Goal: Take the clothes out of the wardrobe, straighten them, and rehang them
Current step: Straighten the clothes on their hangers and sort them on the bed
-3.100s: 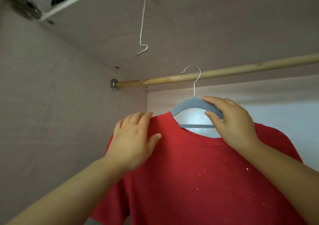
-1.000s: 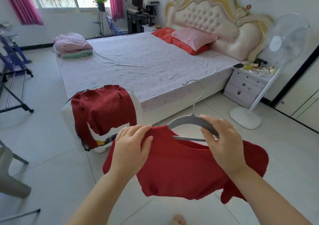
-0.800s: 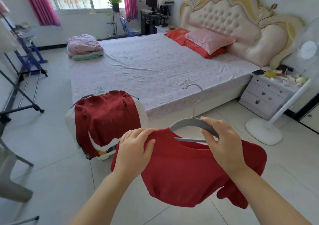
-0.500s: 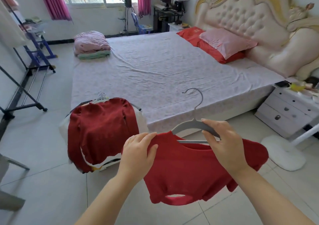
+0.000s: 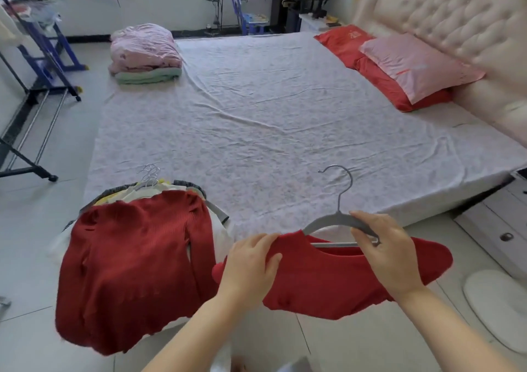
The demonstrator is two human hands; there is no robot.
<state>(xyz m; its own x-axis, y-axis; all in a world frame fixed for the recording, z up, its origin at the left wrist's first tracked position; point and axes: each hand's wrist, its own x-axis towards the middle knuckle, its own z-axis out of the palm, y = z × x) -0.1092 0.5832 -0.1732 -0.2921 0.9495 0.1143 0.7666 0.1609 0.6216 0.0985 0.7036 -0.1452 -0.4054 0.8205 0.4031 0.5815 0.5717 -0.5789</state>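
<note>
Shirt (image 5: pixel 328 280), red, hangs on a grey hanger (image 5: pixel 328 222) held in the air: the right hand (image 5: pixel 385 254) curls its fingers around the hanger's right arm, and the left hand (image 5: pixel 251 266) pinches the cloth at the left shoulder. Left of this pinch a dark red sweater (image 5: pixel 134 272) lies on a pile of clothes (image 5: pixel 134 197) at the near corner of the bed (image 5: pixel 256 120), which stretches away beyond both grips.

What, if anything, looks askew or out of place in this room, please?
The red sweater atop the pile of clothes spills over the bed's near corner toward the floor. The red T-shirt sits bunched on its grey hanger, pinched by the left hand; the right hand grips the hanger.
</note>
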